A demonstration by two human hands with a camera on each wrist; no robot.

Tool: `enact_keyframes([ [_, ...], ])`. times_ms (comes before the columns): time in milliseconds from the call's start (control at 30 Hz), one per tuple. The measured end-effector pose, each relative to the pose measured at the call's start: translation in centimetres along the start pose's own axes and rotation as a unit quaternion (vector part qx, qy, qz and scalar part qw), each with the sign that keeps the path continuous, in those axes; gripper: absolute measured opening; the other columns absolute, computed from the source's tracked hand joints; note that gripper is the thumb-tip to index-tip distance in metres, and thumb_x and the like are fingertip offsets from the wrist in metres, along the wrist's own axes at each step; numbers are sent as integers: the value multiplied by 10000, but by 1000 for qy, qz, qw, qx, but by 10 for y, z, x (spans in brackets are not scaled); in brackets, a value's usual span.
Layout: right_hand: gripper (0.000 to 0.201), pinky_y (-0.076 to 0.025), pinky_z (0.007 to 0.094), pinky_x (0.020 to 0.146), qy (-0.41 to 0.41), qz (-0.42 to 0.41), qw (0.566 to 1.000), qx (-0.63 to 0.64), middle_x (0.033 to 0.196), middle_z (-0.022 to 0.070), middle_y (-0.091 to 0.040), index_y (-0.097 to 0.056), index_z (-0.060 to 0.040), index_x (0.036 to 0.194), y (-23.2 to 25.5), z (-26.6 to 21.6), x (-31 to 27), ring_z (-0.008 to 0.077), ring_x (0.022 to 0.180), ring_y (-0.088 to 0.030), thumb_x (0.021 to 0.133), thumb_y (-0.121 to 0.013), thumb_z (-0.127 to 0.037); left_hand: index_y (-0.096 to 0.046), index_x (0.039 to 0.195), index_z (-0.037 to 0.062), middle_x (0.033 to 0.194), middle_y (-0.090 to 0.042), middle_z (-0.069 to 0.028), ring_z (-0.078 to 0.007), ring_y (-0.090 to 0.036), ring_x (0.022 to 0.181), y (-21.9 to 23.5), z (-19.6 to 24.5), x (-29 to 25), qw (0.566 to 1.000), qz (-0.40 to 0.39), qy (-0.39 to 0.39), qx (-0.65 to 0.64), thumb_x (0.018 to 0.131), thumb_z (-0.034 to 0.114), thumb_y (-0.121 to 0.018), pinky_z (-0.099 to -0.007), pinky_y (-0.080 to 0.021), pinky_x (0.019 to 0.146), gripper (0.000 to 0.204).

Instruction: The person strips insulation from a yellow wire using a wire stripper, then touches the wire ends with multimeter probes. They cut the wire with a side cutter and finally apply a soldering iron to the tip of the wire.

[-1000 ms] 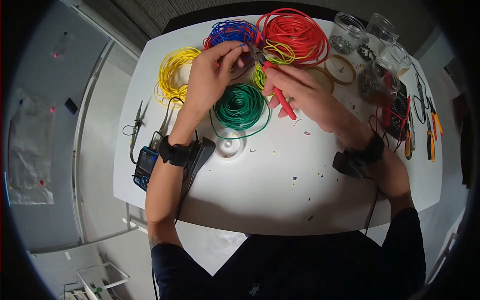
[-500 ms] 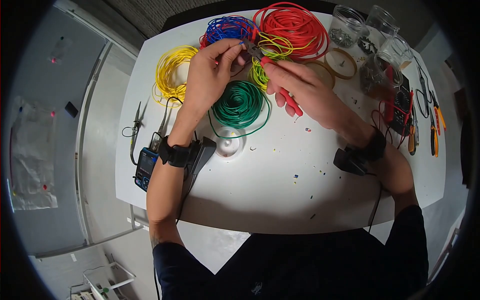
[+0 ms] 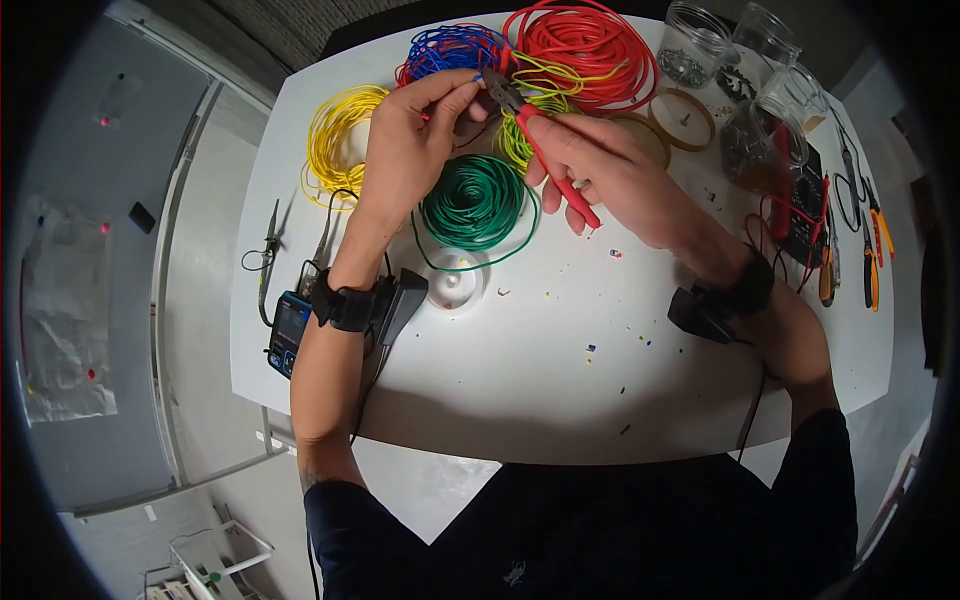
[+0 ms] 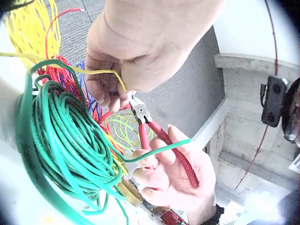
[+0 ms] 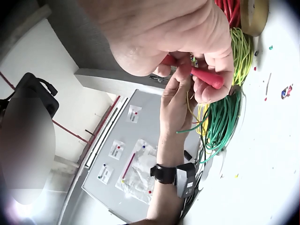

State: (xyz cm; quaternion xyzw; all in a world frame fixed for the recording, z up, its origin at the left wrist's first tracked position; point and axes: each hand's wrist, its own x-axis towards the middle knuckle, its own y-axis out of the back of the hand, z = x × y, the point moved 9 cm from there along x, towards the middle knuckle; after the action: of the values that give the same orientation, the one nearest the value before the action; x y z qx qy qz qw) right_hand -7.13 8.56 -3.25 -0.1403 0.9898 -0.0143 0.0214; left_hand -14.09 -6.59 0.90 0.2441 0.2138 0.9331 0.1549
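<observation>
Between thumb and index finger, the left hand (image 3: 415,125) pinches a blue wire end (image 3: 479,78). The right hand (image 3: 620,180) grips red-handled cutting pliers (image 3: 545,150), their metal jaws at the left fingertips. In the left wrist view, the pliers' head (image 4: 140,110) touches or nearly touches the small blue end (image 4: 133,97); which, I cannot tell. Green wire (image 3: 475,200) lies coiled below the hands, blue wire (image 3: 455,52) and red wire (image 3: 585,55) behind them, yellow wire (image 3: 335,140) to the left. Yellow-green wire (image 3: 515,140) is partly hidden behind the pliers.
Clear jars (image 3: 697,45) with small metal parts stand at the back right, near tape rings (image 3: 682,120). A multimeter (image 3: 805,210) and orange-handled tools (image 3: 870,270) lie at right. A small device (image 3: 290,330) and a round white dish (image 3: 453,285) are at left; scraps (image 3: 591,348) dot the table.
Both hands have shifted slightly up and left in the head view. The pliers' handles have swung slightly, with the right hand still gripping them; the left hand keeps its pinch.
</observation>
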Motion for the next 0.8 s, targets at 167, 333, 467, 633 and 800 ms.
enact_keyframes([
  [167,408,-484,241,415,-1,-1,1000,-2,847,61,-653,-631,-14,976,0,3,0,96,635,-665,1071,-525,-396,-723,1189,-35,890,-748,-62,-90,-669,818,2,-1,-1,1000,7,1,-10,1021,63,-625,-232,-556,758,219],
  [333,412,-480,240,415,-11,-25,1000,5,817,38,-623,-624,-19,956,-2,0,-1,81,606,-631,1074,-518,-399,-723,1191,-38,900,-749,-66,-88,-671,823,1,2,-1,1000,5,12,-15,1023,66,-626,-232,-568,766,220],
  [467,410,-463,240,411,-13,-23,1000,-7,806,24,-605,-615,-26,942,0,3,-1,69,582,-595,1076,-514,-400,-727,1236,44,921,-740,3,-62,-641,772,-1,-5,-1,1000,-17,12,-10,1052,160,-607,-204,-507,632,248],
  [633,402,-444,244,407,-16,-26,1000,-4,803,13,-600,-604,-40,937,-2,5,-1,59,571,-573,1077,-507,-403,-728,1228,41,922,-734,4,-64,-642,770,-3,-4,-2,999,-8,18,-29,1053,165,-607,-217,-521,634,247],
  [800,401,-458,243,412,-35,-35,999,-9,829,19,-613,-607,-42,959,-2,5,-1,71,587,-597,1075,-504,-412,-734,1215,40,914,-736,6,-63,-641,766,-2,-4,-3,1000,-13,23,-7,1051,165,-611,-216,-518,634,240],
])
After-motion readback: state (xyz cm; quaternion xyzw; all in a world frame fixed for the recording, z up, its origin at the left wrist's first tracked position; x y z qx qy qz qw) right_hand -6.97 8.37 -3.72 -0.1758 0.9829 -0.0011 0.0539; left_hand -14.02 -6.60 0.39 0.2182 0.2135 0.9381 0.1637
